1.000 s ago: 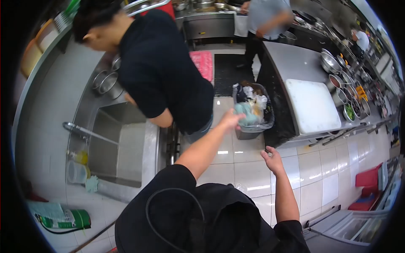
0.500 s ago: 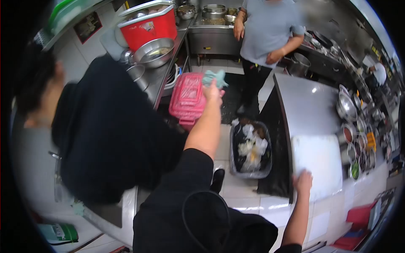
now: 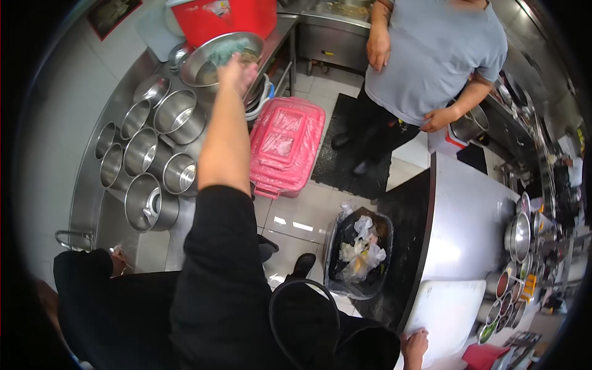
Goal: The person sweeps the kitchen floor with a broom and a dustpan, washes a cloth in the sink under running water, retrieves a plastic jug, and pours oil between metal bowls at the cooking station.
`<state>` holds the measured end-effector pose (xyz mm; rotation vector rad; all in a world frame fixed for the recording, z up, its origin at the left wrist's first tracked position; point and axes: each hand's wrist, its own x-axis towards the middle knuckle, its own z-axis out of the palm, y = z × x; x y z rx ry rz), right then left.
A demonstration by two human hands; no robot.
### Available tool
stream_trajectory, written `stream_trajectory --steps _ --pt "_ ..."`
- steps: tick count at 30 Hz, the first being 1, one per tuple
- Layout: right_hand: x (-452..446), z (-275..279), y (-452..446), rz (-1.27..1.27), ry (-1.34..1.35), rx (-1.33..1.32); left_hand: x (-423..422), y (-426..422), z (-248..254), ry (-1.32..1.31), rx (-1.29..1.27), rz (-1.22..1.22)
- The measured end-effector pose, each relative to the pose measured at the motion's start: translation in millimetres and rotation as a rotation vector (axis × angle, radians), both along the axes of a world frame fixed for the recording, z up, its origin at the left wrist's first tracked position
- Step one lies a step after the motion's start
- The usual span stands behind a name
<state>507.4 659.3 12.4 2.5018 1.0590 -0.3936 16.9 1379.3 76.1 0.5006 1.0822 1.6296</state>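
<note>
My left hand (image 3: 237, 75) is stretched out over a wide steel bowl (image 3: 196, 69) at the upper left. It is closed on a pale green cloth (image 3: 228, 53), which hangs over the inside of the bowl; the fingers are slightly blurred. At the lower right, my right hand (image 3: 414, 344) is curled at the near left edge of a white cutting board (image 3: 445, 314), its fingers partly hidden. The board lies on a steel counter (image 3: 472, 213).
Several steel pots (image 3: 142, 151) fill the left counter near a tap (image 3: 74, 237). A pink lidded bin (image 3: 285, 148) and a lined trash bin (image 3: 385, 271) stand on the floor. A person in grey (image 3: 431, 55) stands ahead; another in black (image 3: 117, 308) bends at lower left.
My left hand has carried the cloth from above the pink bin leftward to the steel bowl. The person in black has moved down and left, uncovering the pots. My right hand stays at the board's edge.
</note>
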Motion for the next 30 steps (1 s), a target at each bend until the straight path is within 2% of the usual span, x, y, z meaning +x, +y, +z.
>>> stream_trajectory --steps 1,2,3,4,5,6,8,9,10,11,13,15,19,22,23,24,26,27,29,30 --pt "0 7 10 -0.008 0.033 -0.051 15 -21 -10 0.044 0.010 -0.037" --pt "0 13 17 -0.021 0.063 -0.095 31 -38 -32 0.130 0.124 -0.093" --pt "5 8 19 0.024 0.048 -0.114 50 -64 -50 0.029 0.028 -0.123" --pt "13 1 12 0.067 0.031 -0.136 66 -88 -78 0.163 0.039 -0.196" --pt "18 -3 9 0.113 0.012 -0.157 92 -123 -98 0.080 -0.039 -0.194" --pt "19 0 14 0.105 0.046 -0.188 106 -153 -129 0.080 -0.190 -0.340" --pt "18 13 25 0.086 0.117 -0.259 150 -224 -164 -0.069 -0.367 -0.416" --pt "16 18 28 0.110 0.097 -0.250 164 -251 -203 -0.003 -0.368 -0.545" --pt "12 24 32 0.133 0.079 -0.239 180 -287 -218 0.048 -0.357 -0.594" --pt "8 30 32 0.154 0.061 -0.229 192 -327 -229 0.036 -0.451 -0.671" --pt "8 35 30 0.155 0.069 -0.233 215 -408 -232 0.037 -0.602 -0.698" --pt "9 36 22 0.187 0.073 -0.189 218 -478 -218 0.202 -0.575 -0.999" --pt "12 37 5 0.281 0.043 -0.065 204 -591 -188 0.592 -0.442 -1.302" --pt "5 44 -1 0.323 0.011 -0.007 167 -656 -191 0.969 -0.274 -1.320" --pt "4 46 -5 0.348 0.026 0.011 147 -679 -169 1.187 -0.120 -1.284" --pt "21 24 1 0.300 0.073 -0.035 130 -698 -180 1.328 -0.041 -1.198" --pt "21 18 4 0.341 0.050 -0.030 90 -734 -185 1.338 -0.031 -1.158" --pt "-3 44 -4 0.360 0.059 -0.026 67 -753 -189 1.243 -0.162 -1.130" --pt "3 34 -6 0.391 0.053 0.041 29 -784 -191 1.046 -0.369 -1.101" --pt "-1 34 -10 0.391 0.049 0.050 9 -801 -182 1.033 -0.449 -1.090"
